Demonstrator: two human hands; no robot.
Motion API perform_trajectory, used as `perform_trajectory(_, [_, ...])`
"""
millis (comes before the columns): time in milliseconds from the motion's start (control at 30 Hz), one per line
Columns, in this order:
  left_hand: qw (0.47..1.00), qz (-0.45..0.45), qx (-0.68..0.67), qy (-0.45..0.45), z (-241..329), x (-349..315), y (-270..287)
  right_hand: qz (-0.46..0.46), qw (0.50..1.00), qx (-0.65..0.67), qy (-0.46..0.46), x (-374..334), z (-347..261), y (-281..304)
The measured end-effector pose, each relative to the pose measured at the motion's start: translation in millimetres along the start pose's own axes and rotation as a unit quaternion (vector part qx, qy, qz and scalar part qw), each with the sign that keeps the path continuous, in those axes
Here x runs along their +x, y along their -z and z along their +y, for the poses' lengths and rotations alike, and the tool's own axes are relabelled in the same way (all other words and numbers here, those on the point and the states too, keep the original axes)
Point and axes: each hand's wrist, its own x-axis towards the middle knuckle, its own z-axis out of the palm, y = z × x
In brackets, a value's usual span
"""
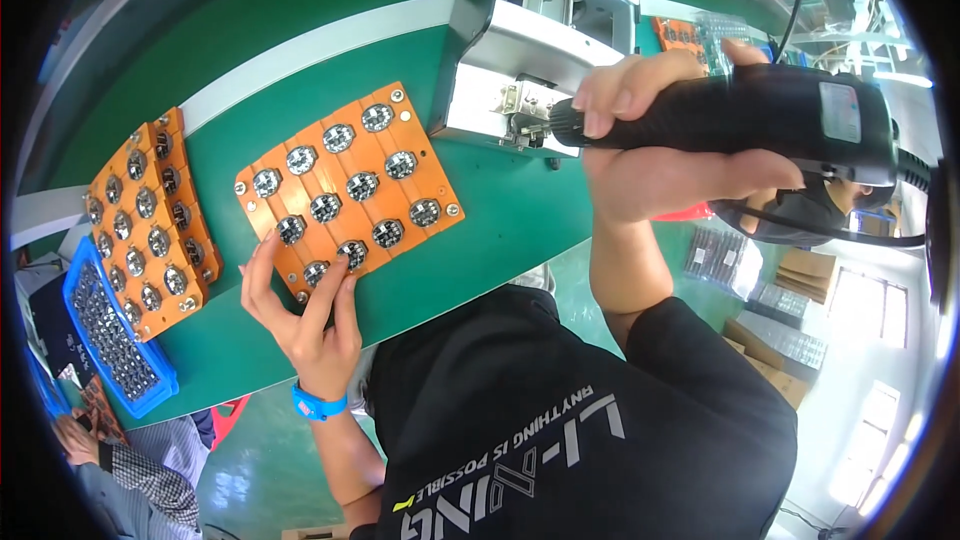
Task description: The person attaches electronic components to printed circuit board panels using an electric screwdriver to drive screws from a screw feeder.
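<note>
Green worktop (530, 210) with a white strip running along the back, and the whole scene bends at the edges thanks to the fisheye. Going by the orange board (331, 172) lying flat on it: twelve round silvery parts (362, 186) sit in it, three rows of four.

As for writing, the person's black shirt (620, 370), nearest side of the board, has big pale lettering (520, 470), and the black power driver (760, 115) to the board's right carries a light label (840, 112), too small to make out.

Containers: left of the board there's a blue bin (155, 402) full of small dark-and-silver pieces (115, 335). Just behind that, more orange boards (129, 205) overlap, loaded with the same round parts.

Left hand (310, 330) is loosely spread, fingertips on the board's near-left edge, one right at a round part; can't tell if it's pressing. Right hand (640, 180) is wrapped firmly round the driver, its nose right up by the metal fitting (525, 105) on the silver-and-black machine (480, 90), just right of the board. Can't tell if they touch. Way off left of the board, a co-worker's hand (75, 440) pokes out of a checked sleeve (150, 480).
</note>
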Motion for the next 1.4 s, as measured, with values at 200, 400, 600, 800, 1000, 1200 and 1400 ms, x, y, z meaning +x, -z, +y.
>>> perform_trajectory(200, [1.0,0.0,-0.017,0.004,-2,0,-1,-0.017,0.998,-0.026,-0.054,-7,7,-2])
perform_trajectory(400, [0.999,0.017,-0.035,-0.007,-6,-3,-3,-0.031,0.987,0.052,-0.146,-29,2,-22])
perform_trajectory(600, [1.0,0.013,-0.026,-0.006,-8,-2,-2,-0.162,0.974,0.14,-0.076,-71,23,-62])
perform_trajectory(800, [0.999,0.025,0.002,-0.021,-10,-6,-4,-0.25,0.952,0.158,-0.075,-83,43,-78])
perform_trajectory(1000, [0.999,0.021,-0.017,-0.036,-15,-6,-4,-0.265,0.946,0.133,-0.133,-89,47,-91])
perform_trajectory(1200, [0.999,0.019,-0.019,-0.037,-17,-8,-3,-0.267,0.941,0.1,-0.183,-94,50,-97])
perform_trajectory(1400, [0.999,0.022,-0.016,-0.03,-15,-6,-2,-0.206,0.943,0.054,-0.255,-90,42,-120])
